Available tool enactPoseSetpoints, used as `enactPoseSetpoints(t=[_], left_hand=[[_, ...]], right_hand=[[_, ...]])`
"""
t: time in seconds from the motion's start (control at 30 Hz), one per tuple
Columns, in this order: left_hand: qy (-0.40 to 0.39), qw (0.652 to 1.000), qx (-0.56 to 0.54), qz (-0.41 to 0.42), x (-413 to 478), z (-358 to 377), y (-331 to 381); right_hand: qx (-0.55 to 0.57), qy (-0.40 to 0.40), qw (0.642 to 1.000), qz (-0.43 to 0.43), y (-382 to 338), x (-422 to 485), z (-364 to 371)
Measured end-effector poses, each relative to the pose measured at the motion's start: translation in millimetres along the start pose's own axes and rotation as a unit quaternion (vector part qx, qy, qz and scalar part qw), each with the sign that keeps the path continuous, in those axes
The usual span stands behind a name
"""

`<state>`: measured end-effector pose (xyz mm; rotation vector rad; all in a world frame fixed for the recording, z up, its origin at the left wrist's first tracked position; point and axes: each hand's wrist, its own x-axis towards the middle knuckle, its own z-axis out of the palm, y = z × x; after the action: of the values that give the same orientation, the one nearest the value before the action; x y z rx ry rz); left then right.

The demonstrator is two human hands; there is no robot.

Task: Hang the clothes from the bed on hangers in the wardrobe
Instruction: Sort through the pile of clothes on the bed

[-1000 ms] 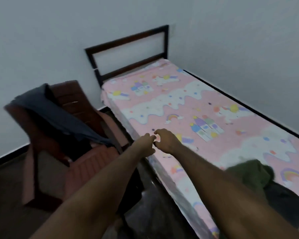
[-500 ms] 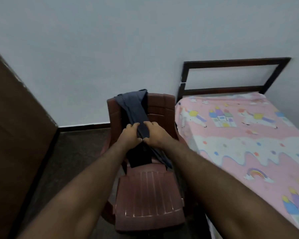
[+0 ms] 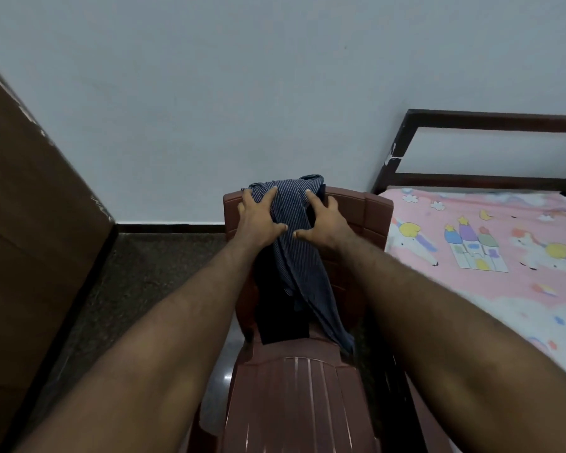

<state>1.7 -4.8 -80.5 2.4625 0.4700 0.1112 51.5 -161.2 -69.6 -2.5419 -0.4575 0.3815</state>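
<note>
A dark blue pin-striped garment (image 3: 296, 259) hangs over the backrest of a reddish-brown plastic chair (image 3: 361, 207) and trails down onto the seat. My left hand (image 3: 258, 217) lies on its upper left part with fingers spread. My right hand (image 3: 324, 220) rests on its upper right part, fingers also apart, the thumbs almost meeting across the cloth. Neither hand has closed around the fabric. The bed (image 3: 517, 289) with a pink cartoon-print sheet stands to the right; no clothes on it are in view.
A brown wooden panel (image 3: 30, 230) rises along the left edge. The bed's dark headboard frame (image 3: 490, 117) stands against the pale wall. Dark speckled floor (image 3: 151, 276) shows between the panel and the chair.
My view has swung left from the bed to the chair. My hands went from held together in front of me to lying spread on the striped garment, higher up the backrest.
</note>
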Motion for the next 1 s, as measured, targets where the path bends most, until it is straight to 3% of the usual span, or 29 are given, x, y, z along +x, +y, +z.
enactPoseSetpoints(t=[0.3,0.53,0.73,1.0], left_hand=[[0.030,0.995,-0.098,0.008,45.1,20.5,-23.2],[0.098,0.962,-0.250,-0.046,54.1,30.2,-5.2],[0.089,0.941,-0.319,-0.068,59.8,29.5,20.9],[0.031,0.937,-0.345,0.052,29.1,-26.4,121.8]], right_hand=[[-0.046,0.038,0.998,-0.023,11.1,60.7,23.1],[0.224,0.130,0.966,-0.007,-3.8,62.8,38.3],[0.254,0.169,0.952,-0.001,-28.0,58.3,5.1],[0.203,0.190,0.960,-0.024,-40.2,28.0,-94.0]])
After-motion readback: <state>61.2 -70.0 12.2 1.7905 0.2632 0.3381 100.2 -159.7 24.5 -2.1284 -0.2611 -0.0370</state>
